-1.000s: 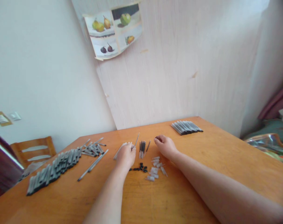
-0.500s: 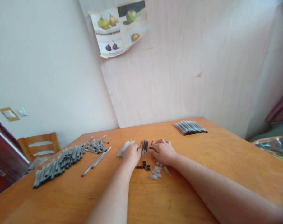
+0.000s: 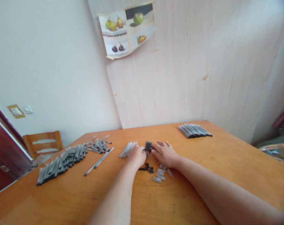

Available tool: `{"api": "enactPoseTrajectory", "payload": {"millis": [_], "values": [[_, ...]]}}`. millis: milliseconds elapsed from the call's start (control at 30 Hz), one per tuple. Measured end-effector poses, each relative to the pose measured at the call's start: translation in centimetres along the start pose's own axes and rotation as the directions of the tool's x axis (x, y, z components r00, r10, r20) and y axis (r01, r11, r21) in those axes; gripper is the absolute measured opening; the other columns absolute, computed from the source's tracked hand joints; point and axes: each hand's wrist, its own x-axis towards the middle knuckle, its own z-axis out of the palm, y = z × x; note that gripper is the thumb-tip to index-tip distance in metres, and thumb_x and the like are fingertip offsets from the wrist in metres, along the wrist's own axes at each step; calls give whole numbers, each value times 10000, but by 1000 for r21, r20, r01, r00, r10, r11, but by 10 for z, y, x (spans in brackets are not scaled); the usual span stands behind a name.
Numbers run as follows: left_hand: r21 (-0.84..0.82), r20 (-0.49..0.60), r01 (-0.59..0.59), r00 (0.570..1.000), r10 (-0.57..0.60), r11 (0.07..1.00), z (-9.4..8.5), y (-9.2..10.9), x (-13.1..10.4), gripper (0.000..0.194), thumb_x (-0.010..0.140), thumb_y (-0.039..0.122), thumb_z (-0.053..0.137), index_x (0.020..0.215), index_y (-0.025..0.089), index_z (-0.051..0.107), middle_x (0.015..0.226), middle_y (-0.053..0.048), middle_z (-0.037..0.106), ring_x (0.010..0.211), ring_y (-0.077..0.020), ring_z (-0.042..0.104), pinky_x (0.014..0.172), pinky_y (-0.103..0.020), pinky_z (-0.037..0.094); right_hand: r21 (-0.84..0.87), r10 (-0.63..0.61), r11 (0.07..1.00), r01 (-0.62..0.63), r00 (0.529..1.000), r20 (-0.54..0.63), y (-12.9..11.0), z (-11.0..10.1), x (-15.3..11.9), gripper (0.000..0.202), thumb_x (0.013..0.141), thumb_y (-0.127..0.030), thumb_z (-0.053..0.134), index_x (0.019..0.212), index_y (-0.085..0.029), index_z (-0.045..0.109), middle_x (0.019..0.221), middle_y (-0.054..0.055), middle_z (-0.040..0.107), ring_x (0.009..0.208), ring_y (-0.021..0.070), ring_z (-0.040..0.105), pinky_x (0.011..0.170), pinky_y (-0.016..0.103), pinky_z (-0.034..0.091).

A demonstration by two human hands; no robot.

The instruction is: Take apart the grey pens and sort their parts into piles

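Note:
Between my hands lies a small bundle of dark pen refills (image 3: 148, 148). My left hand (image 3: 137, 155) is closed at the bundle's left side, its fingertips against the refills. From the right, my right hand (image 3: 164, 153) touches the bundle with thumb and fingertips, its other fingers spread over the table. White pen barrels (image 3: 128, 149) lie beside my left hand. Nearer the camera are small black plugs (image 3: 147, 167) and clear caps (image 3: 160, 175), some partly behind my right hand.
On the wooden table (image 3: 142, 203), a long row of assembled pens (image 3: 62, 161) and a loose pile (image 3: 100, 145) lie at left. Another row of pens (image 3: 194, 130) is at the back right. A chair (image 3: 43, 142) stands beyond the left edge.
My hands have drawn closer together, and the refills that stood apart at either side are now gathered against the middle bundle. The view has shifted slightly.

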Motion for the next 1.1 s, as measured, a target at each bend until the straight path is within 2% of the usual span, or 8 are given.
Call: {"api": "enactPoseTrajectory", "payload": {"millis": [100, 233, 467, 567, 700, 800, 933, 1100], "values": [[7, -7, 6, 1000, -6, 1000, 1, 1, 0, 288, 845, 212, 436, 900, 217, 719, 939, -92, 675, 896, -190, 610, 767, -282, 417, 10, 0, 1000, 0, 1000, -16, 2, 0, 0, 440, 966, -416, 312, 1327, -262, 511, 1353, 81, 547, 1371, 266, 316, 1102, 558, 112], [9, -29, -18, 999, 18, 1000, 4, -2, 0, 272, 833, 186, 438, 857, 202, 709, 918, -97, 670, 873, -192, 607, 751, -279, 413, 25, 26, 999, -24, 994, -107, 4, 0, 1, 418, 970, -426, 313, 1257, -264, 571, 1234, 74, 623, 1264, 239, 446, 1077, 473, 209], [-21, -48, -18, 999, 17, 1000, -1, -13, 0, 257, 819, 164, 444, 784, 193, 697, 864, -82, 670, 862, -188, 593, 754, -282, 403, 51, 115, 993, -106, 963, -244, 12, -3, 3, 395, 974, -409, 324, 1160, -234, 625, 1116, 65, 676, 1083, 202, 554, 913, 309, 352], [-61, -81, 11, 997, -16, 998, -5, -20, 1, 252, 819, 151, 451, 777, 190, 697, 906, -75, 684, 932, -185, 585, 805, -279, 406, 56, 186, 983, -177, 937, -296, 19, -3, 3, 382, 971, -394, 332, 1153, -234, 627, 1057, 67, 692, 1054, 205, 561, 879, 300, 360], [-142, -152, 96, 981, -117, 985, -12, -30, -1, 253, 861, 208, 453, 911, 203, 701, 1010, -76, 696, 971, -180, 599, 805, -263, 413, 54, 252, 967, -248, 912, -324, 27, -2, 4, 374, 958, -395, 353, 1132, -230, 640, 1019, 77, 697, 1025, 221, 576, 843, 298, 377], [-156, -205, 219, 947, -248, 963, -19, -40, -3, 253, 875, 273, 464, 956, 210, 695, 1025, -84, 699, 949, -188, 618, 776, -263, 422, 38, 243, 969, -245, 911, -333, 30, -1, 4, 377, 950, -400, 357, 1121, -225, 643, 1019, 87, 698, 1005, 231, 587, 827, 306, 391], [-157, -279, 387, 865, -416, 909, -30, -50, -8, 255, 869, 300, 470, 972, 245, 696, 1037, -82, 696, 982, -210, 612, 783, -284, 422, 21, 210, 976, -216, 919, -334, 31, 1, 3, 394, 948, -414, 344, 1110, -217, 645, 1009, 94, 698, 995, 238, 594, 829, 318, 407], [-187, -348, 511, 764, -543, 839, -38, -45, -17, 283, 871, 308, 451, 1036, 274, 679, 1091, -89, 674, 1029, -258, 592, 817, -366, 421, 13, 218, 974, -228, 911, -349, 35, 3, 4, 404, 943, -420, 349, 1134, -214, 639, 1008, 101, 695, 1010, 247, 595, 836, 336, 420]]}}
